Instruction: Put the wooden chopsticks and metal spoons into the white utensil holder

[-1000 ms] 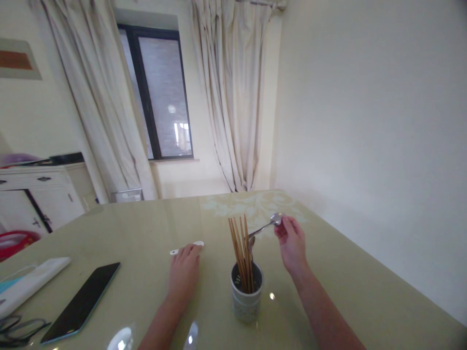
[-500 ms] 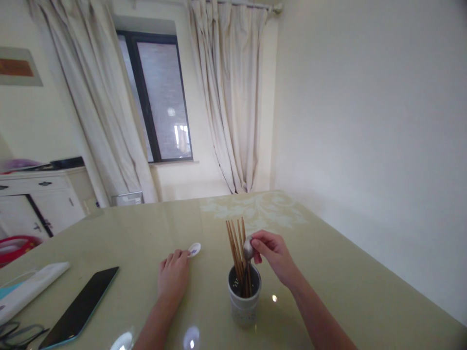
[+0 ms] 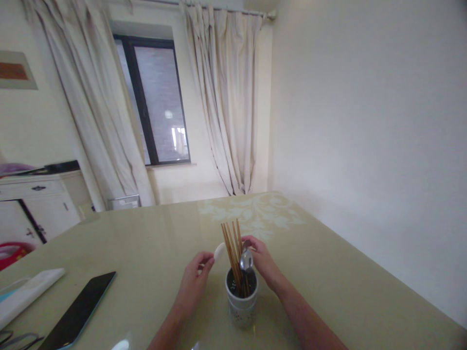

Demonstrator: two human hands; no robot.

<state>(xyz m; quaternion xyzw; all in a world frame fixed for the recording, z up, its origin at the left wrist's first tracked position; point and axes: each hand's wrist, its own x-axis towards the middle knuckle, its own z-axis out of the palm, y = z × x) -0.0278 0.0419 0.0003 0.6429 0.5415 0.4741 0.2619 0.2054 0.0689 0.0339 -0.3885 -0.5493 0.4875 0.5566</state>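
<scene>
A grey-white utensil holder (image 3: 242, 311) stands on the table with several wooden chopsticks (image 3: 229, 248) leaning in it. A shiny metal spoon (image 3: 246, 261) sticks up from the holder, bowl uppermost. Just behind that bowl, my right hand (image 3: 260, 255) is closed on a second metal spoon (image 3: 246, 244), largely hidden by the fingers. To the left of the chopsticks, my left hand (image 3: 197, 272) pinches a white spoon (image 3: 219, 251) with its pale bowl pointing up and right. The lower part of that spoon is hidden in the hand.
On the left of the table (image 3: 146, 243) lie a dark tablet (image 3: 82, 308), a white power strip-like object (image 3: 32, 291) and some cables (image 3: 22, 340). A wall (image 3: 365, 146) runs along the right edge. Curtains (image 3: 226, 97) and a window (image 3: 160, 102) are beyond.
My left hand has lifted the white spoon off the table and brought it right, beside the chopsticks. My right hand has shifted slightly behind the holder; the shiny spoon bowl now shows in front.
</scene>
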